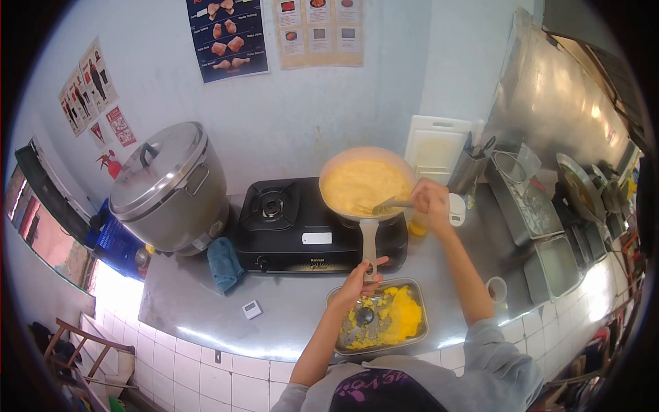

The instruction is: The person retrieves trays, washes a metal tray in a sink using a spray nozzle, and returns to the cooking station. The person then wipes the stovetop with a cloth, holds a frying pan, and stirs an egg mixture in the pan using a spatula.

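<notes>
A frying pan [327, 180] with a pale interior sits on the right burner of a black two-burner gas stove [302, 237]. Yellow, soft egg-like food [367, 180] covers its bottom. My left hand [358, 280] grips the end of the pan's beige handle. In my right hand [432, 199] is a spatula [392, 204], its blade dipping into the food at the pan's near right side. Just below my left hand, a metal tray [420, 336] holds yellow cooked pieces [401, 316] and a dark round knob-like object [364, 316].
Left of the stove stands a large metal rice cooker [168, 192], with a blue cloth [224, 266] and a small white timer [252, 310] nearby. To the right are a white kitchen scale [456, 210], a cutting board [436, 147], a utensil holder [469, 168] and metal containers [556, 264].
</notes>
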The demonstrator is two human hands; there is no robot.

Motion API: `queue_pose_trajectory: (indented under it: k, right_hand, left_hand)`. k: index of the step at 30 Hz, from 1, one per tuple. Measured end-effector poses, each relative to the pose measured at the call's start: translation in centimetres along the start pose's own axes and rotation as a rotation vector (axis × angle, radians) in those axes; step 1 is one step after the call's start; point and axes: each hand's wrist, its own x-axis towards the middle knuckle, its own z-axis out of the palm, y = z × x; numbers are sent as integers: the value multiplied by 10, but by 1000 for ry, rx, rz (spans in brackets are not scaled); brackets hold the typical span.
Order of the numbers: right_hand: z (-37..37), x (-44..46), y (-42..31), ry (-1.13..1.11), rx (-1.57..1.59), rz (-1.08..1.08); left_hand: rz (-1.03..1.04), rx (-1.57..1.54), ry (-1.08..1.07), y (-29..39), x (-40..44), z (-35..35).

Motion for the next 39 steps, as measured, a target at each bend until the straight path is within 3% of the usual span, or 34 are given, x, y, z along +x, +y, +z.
queue_pose_trajectory:
  k: [12, 18, 30, 37, 39]
  right_hand:
    - [63, 11, 33, -40, 65, -122]
    - [76, 36, 53, -54, 36, -85]
    - [38, 56, 95, 143, -11, -151]
    - [10, 0, 79, 161, 55, -78]
    - [18, -25, 68, 195, -40, -94]
  left_hand:
    - [-15, 5, -8, 0, 1, -3]
    - [-1, 7, -9, -1, 0, -4]
    - [-12, -10, -49, -1, 1, -3]
    - [16, 14, 19, -6, -2, -7]
    - [44, 72, 126, -5, -7, -3]
